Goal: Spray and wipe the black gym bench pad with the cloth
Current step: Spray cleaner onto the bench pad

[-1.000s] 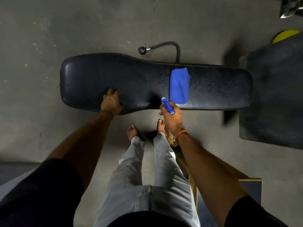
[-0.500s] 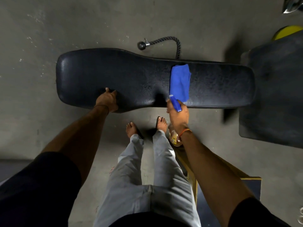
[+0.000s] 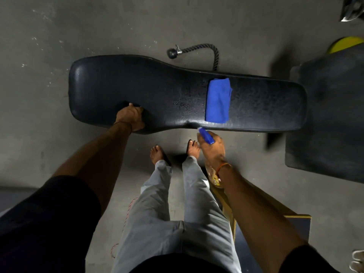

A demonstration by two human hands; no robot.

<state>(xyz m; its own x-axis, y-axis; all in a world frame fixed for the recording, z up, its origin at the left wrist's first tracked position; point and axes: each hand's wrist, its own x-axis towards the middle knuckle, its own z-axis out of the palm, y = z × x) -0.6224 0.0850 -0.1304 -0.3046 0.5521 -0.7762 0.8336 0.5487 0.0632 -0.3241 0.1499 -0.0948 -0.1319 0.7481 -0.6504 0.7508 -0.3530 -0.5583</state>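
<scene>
Since half a second ago the right hand (image 3: 212,149) has drawn back toward the body. The bottle's (image 3: 214,177) blue nozzle (image 3: 205,135), which then overlapped the near end of the cloth (image 3: 218,100), now sits just off the near edge of the bench (image 3: 137,89), close below the cloth. The cloth has not moved: it lies folded across the narrower right half of the black bench, its near end reaching almost to the edge. The left hand (image 3: 131,119) has also stayed where it was.

The right arm reaches forward and down with the wrist bent, its fingers wrapped round the bottle's neck, nozzle pointing up and left at the bench. The bottle's clear body hangs under the wrist. The left arm stretches out straight, with the fingers (image 3: 136,110) curled over the near edge of the wide left half, gripping it. Fine wet speckles (image 3: 183,104) show on the bench just left of the cloth.
</scene>
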